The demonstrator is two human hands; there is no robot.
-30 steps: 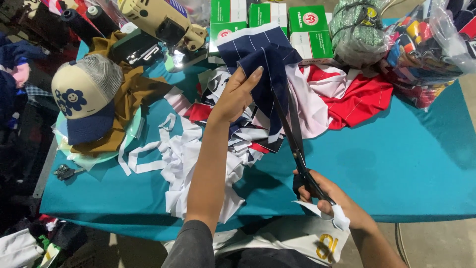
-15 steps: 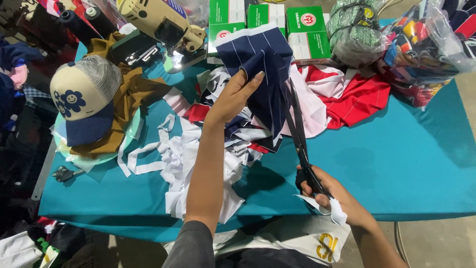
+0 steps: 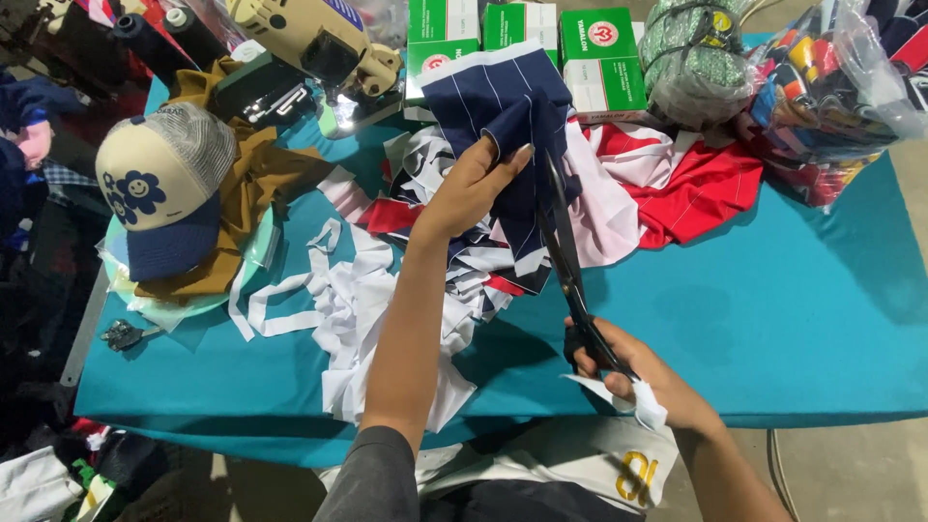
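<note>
My left hand (image 3: 471, 186) holds up a piece of navy pinstriped fabric (image 3: 503, 101) above the table. My right hand (image 3: 638, 375) grips the handles of long black scissors (image 3: 565, 256), whose blades point up into the lower edge of the navy fabric. A white scrap (image 3: 646, 406) hangs from my right fingers. Under the hands lies a pile of white, red and navy fabric scraps (image 3: 367, 300) on the teal table (image 3: 793, 319).
A cream and navy cap (image 3: 159, 188) rests on brown cloth at the left. A beige machine (image 3: 309, 43), green and white boxes (image 3: 599, 53), a green mesh bundle (image 3: 691, 58) and a bag of coloured cloth (image 3: 831, 87) line the far edge. Red fabric (image 3: 701, 188) lies mid-right.
The scissors have slid further up along the navy fabric. My left hand has shifted slightly while holding the fabric taut.
</note>
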